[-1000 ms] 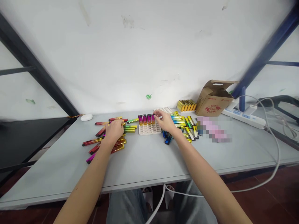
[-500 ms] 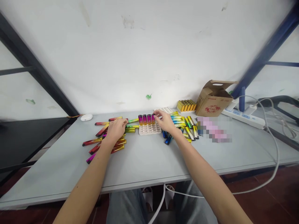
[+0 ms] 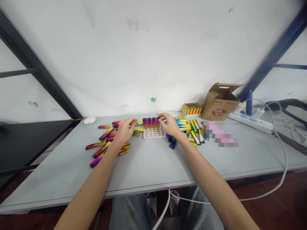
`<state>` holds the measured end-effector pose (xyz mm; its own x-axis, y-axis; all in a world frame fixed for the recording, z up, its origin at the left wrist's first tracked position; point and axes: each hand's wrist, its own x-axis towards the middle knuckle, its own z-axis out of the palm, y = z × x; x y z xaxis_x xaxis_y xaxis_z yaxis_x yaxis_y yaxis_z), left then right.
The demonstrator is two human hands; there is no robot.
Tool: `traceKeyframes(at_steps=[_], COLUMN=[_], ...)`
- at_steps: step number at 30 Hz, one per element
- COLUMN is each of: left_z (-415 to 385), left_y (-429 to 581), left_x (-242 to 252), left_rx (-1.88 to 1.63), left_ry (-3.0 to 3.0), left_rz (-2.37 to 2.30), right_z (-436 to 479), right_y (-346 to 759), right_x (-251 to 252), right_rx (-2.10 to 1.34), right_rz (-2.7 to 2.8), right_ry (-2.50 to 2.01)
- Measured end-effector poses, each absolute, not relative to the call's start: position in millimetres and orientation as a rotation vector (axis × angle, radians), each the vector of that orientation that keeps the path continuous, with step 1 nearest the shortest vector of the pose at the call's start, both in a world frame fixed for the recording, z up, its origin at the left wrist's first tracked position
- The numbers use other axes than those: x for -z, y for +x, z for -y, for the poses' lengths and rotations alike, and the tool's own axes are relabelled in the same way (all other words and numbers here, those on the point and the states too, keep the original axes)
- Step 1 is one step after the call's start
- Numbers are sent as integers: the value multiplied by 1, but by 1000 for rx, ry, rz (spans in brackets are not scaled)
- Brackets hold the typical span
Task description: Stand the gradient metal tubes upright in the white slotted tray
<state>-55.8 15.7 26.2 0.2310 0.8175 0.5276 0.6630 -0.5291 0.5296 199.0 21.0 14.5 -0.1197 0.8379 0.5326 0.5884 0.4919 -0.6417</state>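
Note:
A white holed tray (image 3: 154, 134) sits mid-table with several purple-and-gold sticks (image 3: 151, 122) standing upright in its back row. My right hand (image 3: 171, 126) is at the tray's right back corner, fingers pinched on the rightmost upright stick. My left hand (image 3: 125, 131) hovers over a pile of red, magenta and gold sticks (image 3: 105, 147) left of the tray, its fingers curled round a green-gold stick (image 3: 138, 123) that points toward the tray. A heap of yellow, green and blue sticks (image 3: 189, 129) lies right of the tray.
A second white holed tray (image 3: 170, 113) and a block of gold cylinders (image 3: 191, 108) stand at the back. An open cardboard box (image 3: 220, 101) and a power strip (image 3: 251, 120) with cables are at the right. A small white oval object (image 3: 89, 120) lies back left.
My left hand has moved right and back from the pile toward the tray, carrying a green-gold stick. My right hand has stayed at the tray's back corner.

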Motion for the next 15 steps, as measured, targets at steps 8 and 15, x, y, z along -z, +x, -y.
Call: traceKeyframes(at_steps=[8, 15], left_z=[-13, 3], left_y=[-55, -33], left_x=[-39, -56], left_rx=[-1530, -1598], left_ry=[1829, 1593], left_rz=[-1280, -1059], right_z=[-8, 20], right_y=[188, 145], right_x=[-21, -22], right_rx=[143, 287], right_rz=[1758, 1967], right_ry=[-1206, -1019])
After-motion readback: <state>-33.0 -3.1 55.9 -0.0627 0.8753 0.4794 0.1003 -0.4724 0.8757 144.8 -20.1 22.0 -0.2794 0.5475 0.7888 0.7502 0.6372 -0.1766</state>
